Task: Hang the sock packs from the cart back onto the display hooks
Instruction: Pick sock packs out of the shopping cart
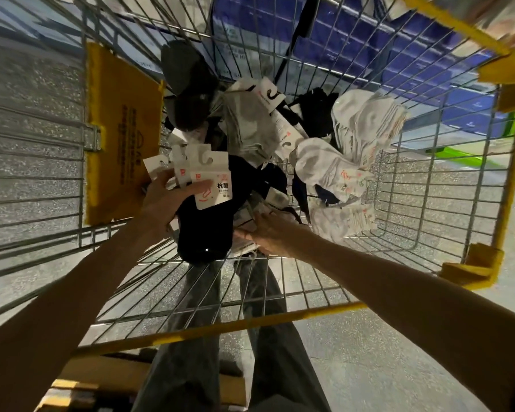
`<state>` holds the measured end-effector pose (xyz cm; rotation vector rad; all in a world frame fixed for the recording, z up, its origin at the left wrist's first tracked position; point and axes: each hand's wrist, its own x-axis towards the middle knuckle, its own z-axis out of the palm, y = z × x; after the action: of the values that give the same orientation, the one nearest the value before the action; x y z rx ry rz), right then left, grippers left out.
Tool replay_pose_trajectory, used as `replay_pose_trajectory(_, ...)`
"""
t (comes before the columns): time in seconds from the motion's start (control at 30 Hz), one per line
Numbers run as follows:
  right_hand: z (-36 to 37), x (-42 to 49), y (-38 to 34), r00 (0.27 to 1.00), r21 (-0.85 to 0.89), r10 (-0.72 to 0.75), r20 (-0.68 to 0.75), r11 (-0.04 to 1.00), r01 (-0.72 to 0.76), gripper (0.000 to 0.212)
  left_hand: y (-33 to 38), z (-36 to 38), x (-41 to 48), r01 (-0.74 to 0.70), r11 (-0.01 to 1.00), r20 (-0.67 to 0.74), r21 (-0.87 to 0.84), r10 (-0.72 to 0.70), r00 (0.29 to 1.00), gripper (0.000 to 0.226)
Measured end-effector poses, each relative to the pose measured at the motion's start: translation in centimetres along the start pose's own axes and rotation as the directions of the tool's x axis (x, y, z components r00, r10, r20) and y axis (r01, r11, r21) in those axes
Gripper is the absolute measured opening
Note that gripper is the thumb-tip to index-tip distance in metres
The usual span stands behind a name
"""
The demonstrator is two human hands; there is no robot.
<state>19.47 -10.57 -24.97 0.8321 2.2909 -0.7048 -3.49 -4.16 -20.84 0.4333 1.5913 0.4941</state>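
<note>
I look straight down into a wire shopping cart [422, 185] with yellow trim. My left hand [167, 200] is closed around a bunch of black sock packs [208, 221] with white hook cards, held up over the basket's near left side. My right hand [268, 233] reaches into the pile just right of that bunch, its fingers closed on a pack lying in the basket. White sock packs [366, 123] are heaped on the right. Grey-and-white packs [250, 123] and dark packs [188, 84] lie further back. No display hooks are in view.
A yellow child-seat flap [122, 135] stands against the cart's left wall. The yellow handle bar [220, 328] crosses in front of my legs. Blue stacked goods [384, 49] show beyond the cart's far end. Grey speckled floor lies all around.
</note>
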Motion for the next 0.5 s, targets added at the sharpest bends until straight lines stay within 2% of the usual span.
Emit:
replay_pose_trajectory(0.07,0.5,-0.9,0.1,0.995,0.042,-0.003,-0.095,0.999,0.007,0.066,0.1,-0.2,0.2,0.014,1.000,0.005,-0.013,-0.014,1.000,0.044)
replay_pose_trajectory(0.17,1.1,-1.7,0.4,0.985,0.149,-0.055,-0.161,0.986,0.079,0.068,0.6,-0.7,0.1,0.028,0.999,0.034,-0.018,-0.027,0.999,0.067)
replay_pose_trajectory(0.23,1.1,-1.8,0.4,0.989,0.163,-0.043,-0.143,0.984,0.067,0.066,0.7,-1.1,0.0,0.029,1.000,0.046,-0.012,-0.029,0.999,0.078)
replay_pose_trajectory(0.3,0.9,-1.7,0.0,0.994,0.172,-0.015,-0.105,0.985,0.033,0.066,0.6,-1.4,0.0,0.026,1.000,0.049,0.002,-0.026,0.998,0.075)
replay_pose_trajectory(0.37,0.2,-1.5,-0.5,0.999,0.280,0.038,-0.032,0.960,-0.028,0.069,0.3,-1.4,0.0,0.024,1.000,0.047,0.014,-0.024,0.999,0.075)
replay_pose_trajectory(0.43,-0.9,-1.2,-0.7,0.988,0.558,0.137,0.071,0.815,-0.154,0.075,0.0,-1.3,0.1,0.010,1.000,0.042,0.025,-0.011,0.999,0.073)
replay_pose_trajectory(0.5,-1.7,-1.2,-0.4,0.956,0.719,0.254,0.150,0.635,-0.281,0.072,-0.1,-1.1,0.4,-0.013,0.999,0.043,0.039,0.011,0.999,0.066)
